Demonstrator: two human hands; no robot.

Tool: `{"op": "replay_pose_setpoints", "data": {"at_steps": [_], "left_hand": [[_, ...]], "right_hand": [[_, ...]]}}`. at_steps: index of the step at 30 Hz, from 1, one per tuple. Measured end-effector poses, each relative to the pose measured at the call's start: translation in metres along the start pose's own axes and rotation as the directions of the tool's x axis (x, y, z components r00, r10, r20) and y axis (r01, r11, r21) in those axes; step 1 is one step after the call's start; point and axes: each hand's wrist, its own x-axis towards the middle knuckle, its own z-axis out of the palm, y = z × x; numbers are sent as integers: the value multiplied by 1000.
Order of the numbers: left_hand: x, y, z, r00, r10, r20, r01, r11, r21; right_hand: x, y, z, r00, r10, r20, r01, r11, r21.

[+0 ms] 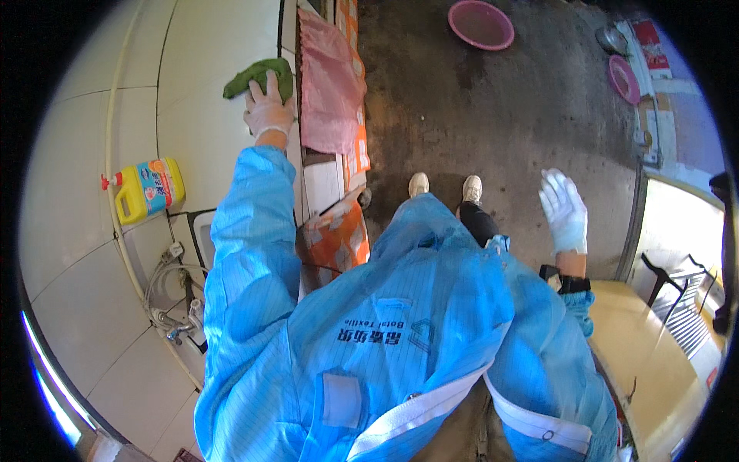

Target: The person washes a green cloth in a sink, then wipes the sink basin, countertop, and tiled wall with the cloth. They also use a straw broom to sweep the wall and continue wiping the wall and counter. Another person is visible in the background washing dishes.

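Note:
My left hand (269, 111), in a thin whitish glove, presses a folded green cloth (248, 79) onto the white tiled counter (196, 133). Its fingers are spread over the cloth, near the counter's front edge. My right hand (563, 208), gloved too, hangs over the floor at my side with nothing in it. On the left, a yellow jug-shaped bottle (151, 190) with a red cap and a printed label lies against the tiles. A pink cloth (332, 81) drapes down the counter front, next to an orange patterned curtain (338, 237).
A faucet (179, 330) and hoses stand beside a sink (203, 231), mostly hidden by my left sleeve. A pink basin (481, 25) rests on the dark floor (496, 110) ahead. At right are a smaller pink basin (624, 79), a yellowish tabletop (641, 346) and a black-framed chair (678, 306).

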Motion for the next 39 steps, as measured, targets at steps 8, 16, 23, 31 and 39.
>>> {"op": "replay_pose_setpoints", "data": {"at_steps": [8,16,23,31,39], "left_hand": [[-83,-25,10,991,95,-91,-96,995,-4],[-191,-39,-8,971,237,-21,-231,961,154],[-258,-27,-26,930,271,248,-353,846,399],[-250,-18,-30,803,409,435,-589,660,466],[-147,-4,-17,778,559,287,-611,567,552]], "right_hand": [[-33,18,-9,997,13,75,-11,1000,-28],[-81,48,-79,999,-13,32,10,996,88],[-116,71,-148,983,9,-185,53,943,328],[-121,81,-173,960,-3,-280,129,893,432],[-105,85,-136,931,63,-359,119,878,463]]}}
